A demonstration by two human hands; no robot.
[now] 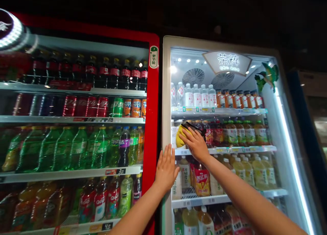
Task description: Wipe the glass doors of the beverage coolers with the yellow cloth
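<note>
My right hand presses a yellow and dark grey cloth flat against the glass front of the white drinks fridge, at the height of the second shelf. Its fingers lie spread over the cloth, and part of the cloth bunches above them. Lower and to the left, my left hand rests on the fridge's left door frame, fingers stretched upward, holding nothing. Behind the glass near my hands stand bottles with white labels and a red and yellow iced tea bottle.
A red-framed fridge on the left holds rows of cola bottles, cans and green bottles. Inside the white fridge are a lit sign, a green leafy decoration and a bright light strip along the right side.
</note>
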